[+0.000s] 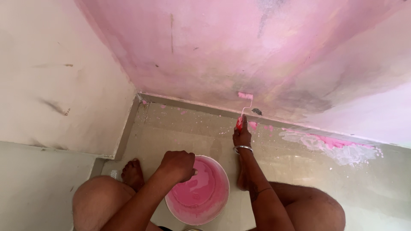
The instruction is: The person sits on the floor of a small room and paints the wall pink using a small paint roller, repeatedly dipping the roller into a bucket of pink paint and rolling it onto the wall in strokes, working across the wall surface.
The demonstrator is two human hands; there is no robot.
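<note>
Wall (257, 47) mostly pink, patchy low down. Right hand (242, 136) grips roller (245, 96) at skirting; left hand (177, 165) fisted on bucket (222, 201) rim.

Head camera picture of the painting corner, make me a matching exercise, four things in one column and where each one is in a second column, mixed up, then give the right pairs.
Things:
1. Paint roller
2. Bucket of pink paint
3. Left hand
4. Bangle

Places:
A. On the right wrist
B. Resting on the bucket's rim
C. Against the foot of the pink wall
D. On the floor between the knees

Pairs: 1-C, 2-D, 3-B, 4-A. The right hand grips the roller's red handle.
</note>
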